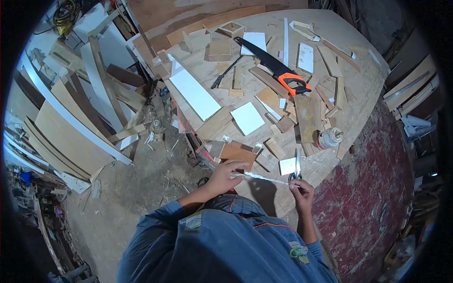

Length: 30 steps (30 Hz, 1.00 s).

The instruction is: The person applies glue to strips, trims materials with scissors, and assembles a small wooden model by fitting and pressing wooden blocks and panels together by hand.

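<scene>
A thin, shiny, whitish strip (266, 178) stretches between my two hands over the near edge of the table; its exact material is hard to make out. My left hand (224, 178) pinches its left end between thumb and fingers. At the other end, my right hand (303, 192) holds the strip with closed fingertips. Scissors (297, 165) lie just beyond my right hand, beside a small white piece (286, 166). A brown board piece (237, 153) lies beyond my left hand.
Wood offcuts and white panels, among them a long white board (193, 89), cover much of the table (351, 118). An orange-handled handsaw (271, 63) lies across them. A jar (330, 138) stands at right. Curved panels (71, 122) lean on the left.
</scene>
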Tool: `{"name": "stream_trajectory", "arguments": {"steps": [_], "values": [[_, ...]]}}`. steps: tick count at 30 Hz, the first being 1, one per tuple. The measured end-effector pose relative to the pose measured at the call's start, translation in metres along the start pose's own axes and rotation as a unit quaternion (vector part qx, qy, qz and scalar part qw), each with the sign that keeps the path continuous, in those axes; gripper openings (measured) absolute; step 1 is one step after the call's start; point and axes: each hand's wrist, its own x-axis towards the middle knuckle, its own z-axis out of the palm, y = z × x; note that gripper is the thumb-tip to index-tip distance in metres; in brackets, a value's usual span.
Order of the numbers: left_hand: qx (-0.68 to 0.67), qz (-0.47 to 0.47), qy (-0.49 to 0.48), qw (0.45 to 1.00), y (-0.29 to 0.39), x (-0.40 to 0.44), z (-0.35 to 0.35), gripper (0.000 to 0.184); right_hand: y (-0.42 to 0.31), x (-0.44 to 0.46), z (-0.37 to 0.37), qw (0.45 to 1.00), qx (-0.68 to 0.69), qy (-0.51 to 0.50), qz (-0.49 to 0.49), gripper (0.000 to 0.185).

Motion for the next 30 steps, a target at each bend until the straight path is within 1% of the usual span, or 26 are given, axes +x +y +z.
{"name": "stream_trajectory", "arguments": {"steps": [2, 4, 6, 8, 11, 18, 23, 30], "values": [[0.017, 0.009, -0.006, 1.0, -0.002, 0.002, 0.002, 0.045, 0.005, -0.002, -0.001, 0.997, 0.029, 0.013, 0.071, 0.012], [0.021, 0.003, -0.008, 1.0, -0.002, 0.004, 0.004, 0.04, 0.009, -0.002, 0.0, 0.995, 0.042, 0.019, 0.086, 0.011], [0.005, -0.002, -0.006, 1.0, -0.004, 0.005, 0.005, 0.038, 0.01, -0.001, 0.0, 0.993, 0.055, 0.025, 0.102, 0.01], [-0.01, -0.007, -0.004, 1.0, -0.006, 0.006, 0.006, 0.037, 0.009, -0.001, 0.0, 0.985, 0.086, 0.028, 0.144, 0.009], [-0.003, -0.007, -0.011, 1.0, -0.008, 0.008, 0.007, 0.034, 0.006, 0.001, 0.005, 0.987, 0.078, 0.034, 0.14, 0.009], [0.013, 0.017, 0.007, 1.0, -0.012, 0.008, 0.008, 0.03, 0.006, 0.001, 0.002, 0.987, 0.045, 0.04, 0.15, 0.008], [0.013, 0.014, 0.001, 1.0, -0.01, 0.009, 0.007, 0.029, 0.006, -0.001, -0.005, 0.988, 0.053, 0.068, 0.128, 0.006], [0.018, 0.02, -0.002, 1.0, -0.008, 0.009, 0.007, 0.028, 0.0, -0.002, -0.003, 0.995, 0.034, 0.047, 0.087, 0.007]]}}
